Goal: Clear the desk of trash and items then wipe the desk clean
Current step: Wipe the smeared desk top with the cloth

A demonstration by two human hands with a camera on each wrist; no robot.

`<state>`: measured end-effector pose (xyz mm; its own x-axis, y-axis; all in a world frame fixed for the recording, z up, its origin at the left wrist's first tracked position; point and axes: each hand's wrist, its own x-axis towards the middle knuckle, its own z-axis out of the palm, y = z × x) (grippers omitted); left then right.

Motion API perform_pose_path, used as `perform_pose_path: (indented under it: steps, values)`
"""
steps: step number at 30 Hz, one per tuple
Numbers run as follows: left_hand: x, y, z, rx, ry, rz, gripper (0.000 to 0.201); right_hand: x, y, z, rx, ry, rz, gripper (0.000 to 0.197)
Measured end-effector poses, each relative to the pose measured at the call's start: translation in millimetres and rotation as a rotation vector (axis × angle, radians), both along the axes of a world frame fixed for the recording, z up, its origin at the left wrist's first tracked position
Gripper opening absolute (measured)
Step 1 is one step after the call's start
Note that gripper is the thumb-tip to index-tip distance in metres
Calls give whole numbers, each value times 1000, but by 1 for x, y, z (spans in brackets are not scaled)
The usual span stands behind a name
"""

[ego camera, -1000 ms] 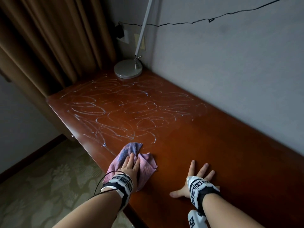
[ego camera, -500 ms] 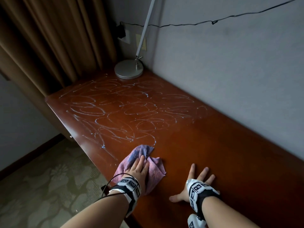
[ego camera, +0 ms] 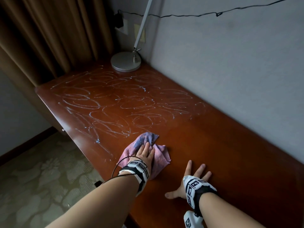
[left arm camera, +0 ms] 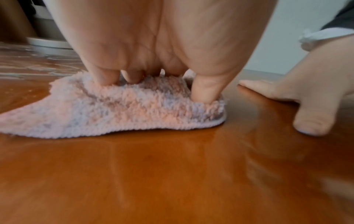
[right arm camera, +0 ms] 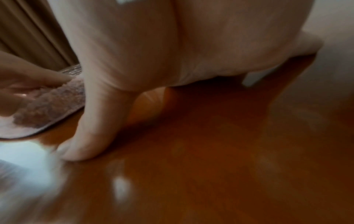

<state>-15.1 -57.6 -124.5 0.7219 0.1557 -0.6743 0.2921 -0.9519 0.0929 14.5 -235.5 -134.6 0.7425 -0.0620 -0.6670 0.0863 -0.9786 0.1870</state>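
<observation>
A pink-purple fluffy cloth [ego camera: 160, 156] lies on the reddish-brown wooden desk [ego camera: 222, 145], near its front edge. My left hand [ego camera: 145, 151] presses down on the cloth, fingers flat on top. In the left wrist view the fingertips [left arm camera: 107, 78] and thumb sink into the cloth [left arm camera: 124, 110]. My right hand [ego camera: 195, 175] rests flat on the bare desk just right of the cloth, fingers spread, holding nothing. White swirled streaks [ego camera: 107, 104] cover the far left half of the desk, just beyond the cloth.
A silver lamp base [ego camera: 125, 62] stands at the desk's far corner against the grey wall. Brown curtains [ego camera: 49, 38] hang at the left end. A black cable [ego camera: 197, 14] runs along the wall. Patterned carpet [ego camera: 41, 178] lies below the front edge.
My left hand has slid the cloth a little to the right and away from me, along the edge of the streaked area. The right hand stays planted in place.
</observation>
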Motion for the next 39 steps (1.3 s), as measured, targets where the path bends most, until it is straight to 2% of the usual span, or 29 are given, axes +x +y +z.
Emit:
perform_pose_path:
  steps: [4, 8, 12, 20, 27, 31, 34, 39]
  values:
    - [-6, -1, -3, 4, 28, -14, 106, 4, 0, -1, 6, 33, -5, 165]
    - [25, 6, -7, -2, 3, -6, 108, 3, 2, -6, -16, 12, -17, 166]
    - [50, 8, 0, -5, -45, 22, 105, 7, -2, 7, 20, 84, -3, 160]
    - [24, 7, -7, 35, 13, -37, 103, 1, -1, 2, 31, 41, -18, 163]
    - [75, 11, -10, 58, -18, -45, 104, 7, -3, 2, 48, 106, -22, 160]
    - [60, 5, -10, 86, 32, -62, 108, 4, -2, 6, 58, 87, -20, 159]
    - [48, 4, -9, 88, 76, -91, 100, 3, -1, 8, 61, 85, -40, 160]
    - [59, 8, -15, 92, 38, -127, 98, 7, -1, 6, 65, 132, -57, 159]
